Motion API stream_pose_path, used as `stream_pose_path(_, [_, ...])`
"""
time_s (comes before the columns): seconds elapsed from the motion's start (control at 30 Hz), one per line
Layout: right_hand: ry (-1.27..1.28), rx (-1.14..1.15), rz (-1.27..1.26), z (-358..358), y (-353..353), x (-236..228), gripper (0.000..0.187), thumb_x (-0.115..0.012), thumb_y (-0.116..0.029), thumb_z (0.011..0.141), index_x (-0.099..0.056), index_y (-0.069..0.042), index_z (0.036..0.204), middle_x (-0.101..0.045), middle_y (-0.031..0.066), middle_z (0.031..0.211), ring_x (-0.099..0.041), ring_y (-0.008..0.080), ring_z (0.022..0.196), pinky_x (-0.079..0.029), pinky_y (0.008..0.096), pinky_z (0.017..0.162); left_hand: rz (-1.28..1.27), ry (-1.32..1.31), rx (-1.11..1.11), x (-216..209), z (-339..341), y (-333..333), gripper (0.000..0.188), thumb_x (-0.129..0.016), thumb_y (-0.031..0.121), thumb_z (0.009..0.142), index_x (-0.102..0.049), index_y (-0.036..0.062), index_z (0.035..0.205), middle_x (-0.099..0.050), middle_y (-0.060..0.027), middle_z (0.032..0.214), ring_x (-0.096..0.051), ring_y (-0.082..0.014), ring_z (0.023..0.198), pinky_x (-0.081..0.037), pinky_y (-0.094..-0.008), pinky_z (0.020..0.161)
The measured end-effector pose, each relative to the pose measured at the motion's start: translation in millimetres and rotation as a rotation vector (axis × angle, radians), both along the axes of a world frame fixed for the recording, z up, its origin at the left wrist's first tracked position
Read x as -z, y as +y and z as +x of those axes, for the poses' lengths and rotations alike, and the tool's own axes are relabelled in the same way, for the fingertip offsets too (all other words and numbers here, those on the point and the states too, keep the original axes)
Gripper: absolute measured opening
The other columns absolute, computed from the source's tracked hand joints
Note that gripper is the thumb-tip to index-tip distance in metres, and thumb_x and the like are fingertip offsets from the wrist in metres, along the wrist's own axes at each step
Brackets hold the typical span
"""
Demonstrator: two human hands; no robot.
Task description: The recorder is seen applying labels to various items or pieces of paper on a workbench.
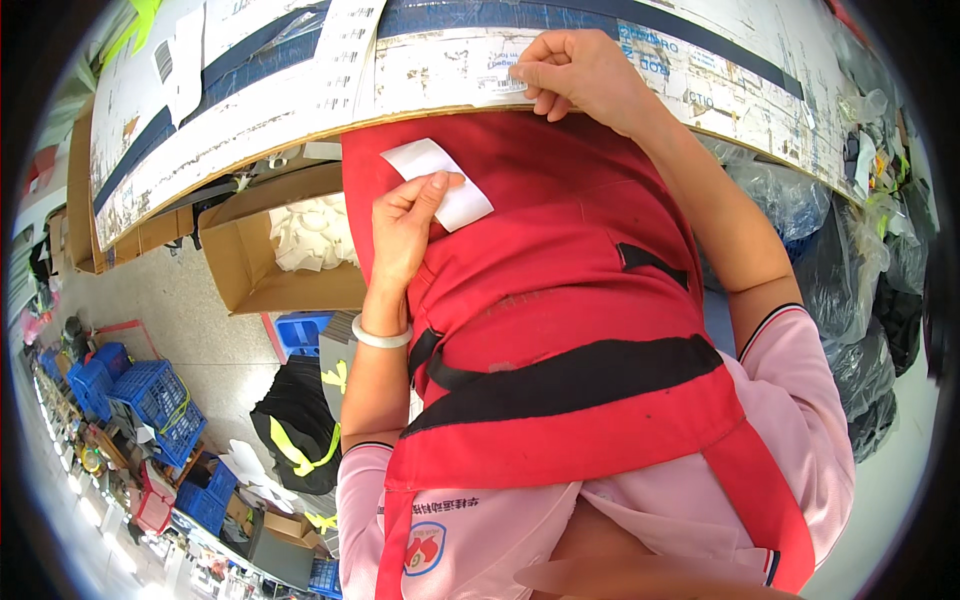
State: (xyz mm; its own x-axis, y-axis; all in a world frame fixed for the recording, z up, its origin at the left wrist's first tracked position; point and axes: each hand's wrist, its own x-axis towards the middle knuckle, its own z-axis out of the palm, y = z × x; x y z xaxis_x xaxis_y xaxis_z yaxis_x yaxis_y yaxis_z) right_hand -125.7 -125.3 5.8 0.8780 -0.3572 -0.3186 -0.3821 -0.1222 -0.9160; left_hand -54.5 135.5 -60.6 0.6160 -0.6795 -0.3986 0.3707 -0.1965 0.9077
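My left hand is in front of the red apron, its thumb pressed on a small white paper sheet. The sheet is tilted, and the side I see looks blank. Over the near edge of the worktable, my right hand is closed in a pinch, thumb against fingers. A pale, label-like patch lies on the tabletop at its fingertips. Whether the fingers grip that patch or something thinner, I cannot make out.
Long printed paper strips lie on the tape-covered tabletop. Below its left side stands an open cardboard box with cream-coloured pieces. Blue crates and a black bundle with a yellow tie are at left. Clear plastic bags crowd the right.
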Motion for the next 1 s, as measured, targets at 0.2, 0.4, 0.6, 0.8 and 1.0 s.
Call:
stream_pose_path(0.2, [0.010, 0.000, 0.004, 1, 0, 0, 0.021, -0.066, -0.022, 0.091, -0.065, -0.001, 0.090, -0.063, 0.0025, 0.071, -0.060, 0.0075, 0.059, -0.050, 0.0193, 0.052, -0.020, 0.008, -0.008, 3, 0, 0, 0.026, -0.063, 0.022, 0.096, -0.074, -0.0009, 0.099, -0.071, -0.0024, 0.091, -0.058, -0.0065, 0.083, -0.046, -0.0218, 0.078])
stream_pose_path(0.4, [0.012, 0.005, -0.013, 1, 1, 1, 0.022, -0.066, -0.023, 0.091, -0.065, -0.001, 0.090, -0.063, 0.0026, 0.071, -0.061, 0.0077, 0.058, -0.050, 0.0193, 0.051, -0.021, 0.020, -0.008, 3, -1, 1, 0.025, -0.063, 0.022, 0.096, -0.074, -0.0009, 0.099, -0.071, -0.0020, 0.091, -0.058, -0.0062, 0.082, -0.046, -0.0217, 0.077])
stream_pose_path(0.6, [0.025, -0.004, -0.031, 2, 1, -1, 0.022, -0.066, -0.023, 0.092, -0.065, -0.001, 0.089, -0.063, 0.0025, 0.070, -0.061, 0.0080, 0.058, -0.050, 0.0197, 0.051, -0.012, 0.029, -0.005, 2, -1, 1, 0.025, -0.063, 0.022, 0.095, -0.073, -0.0008, 0.099, -0.071, -0.0019, 0.091, -0.058, -0.0063, 0.082, -0.046, -0.0216, 0.077])
stream_pose_path(0.8, [0.010, -0.034, -0.120, 2, 6, -5, 0.021, -0.063, -0.022, 0.093, -0.063, -0.002, 0.088, -0.062, 0.0020, 0.071, -0.061, 0.0084, 0.059, -0.050, 0.0200, 0.051, -0.019, 0.001, 0.005, 2, 0, -2, 0.026, -0.062, 0.022, 0.096, -0.073, -0.0010, 0.100, -0.071, -0.0016, 0.091, -0.058, -0.0066, 0.083, -0.046, -0.0216, 0.077])
stream_pose_path(1.0, [0.012, -0.018, -0.046, -3, -5, -10, 0.020, -0.063, -0.021, 0.093, -0.064, -0.002, 0.091, -0.061, 0.0017, 0.072, -0.061, 0.0078, 0.060, -0.050, 0.0203, 0.052, -0.034, 0.004, 0.011, 3, -1, -3, 0.024, -0.061, 0.019, 0.096, -0.073, -0.0014, 0.100, -0.071, -0.0022, 0.092, -0.059, -0.0068, 0.084, -0.046, -0.0217, 0.078])
